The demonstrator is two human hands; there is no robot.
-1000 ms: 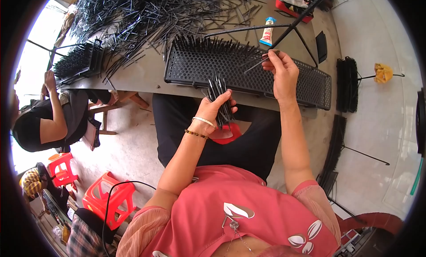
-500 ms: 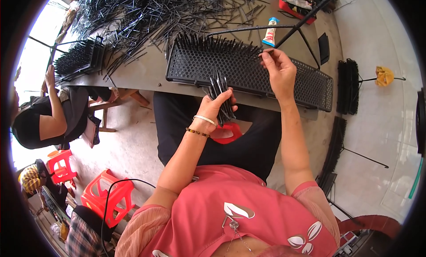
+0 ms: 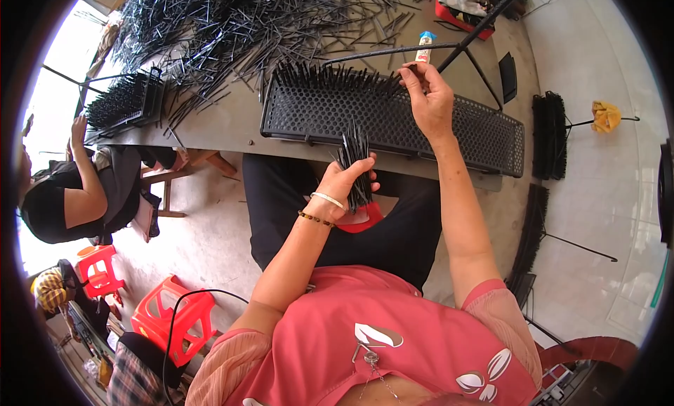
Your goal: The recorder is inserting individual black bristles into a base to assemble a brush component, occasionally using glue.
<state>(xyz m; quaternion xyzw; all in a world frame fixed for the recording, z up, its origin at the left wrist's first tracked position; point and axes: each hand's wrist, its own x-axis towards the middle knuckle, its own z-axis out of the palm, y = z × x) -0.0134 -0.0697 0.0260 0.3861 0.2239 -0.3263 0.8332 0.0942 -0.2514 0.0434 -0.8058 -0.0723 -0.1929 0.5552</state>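
A long black perforated panel lies along the table's near edge. Dark bristle strips stand upright in the holes at its far left part. My left hand is closed around a bundle of loose black strips, in front of the panel's near edge. Over the panel, my right hand pinches thumb and fingers together at the right end of the standing strips. A thin dark sliver, seemingly one black strip, shows at those fingertips; its lower end is hard to make out.
Loose black strips are heaped at the table's back left. A black metal bar crosses behind the panel, near a small wrapped packet. To the left a person sits at another bristled panel. Red stools stand lower left.
My right hand has risen a little and moved left, its fingertips now just beyond the standing strips. The left hand with the bundle has shifted slightly right.
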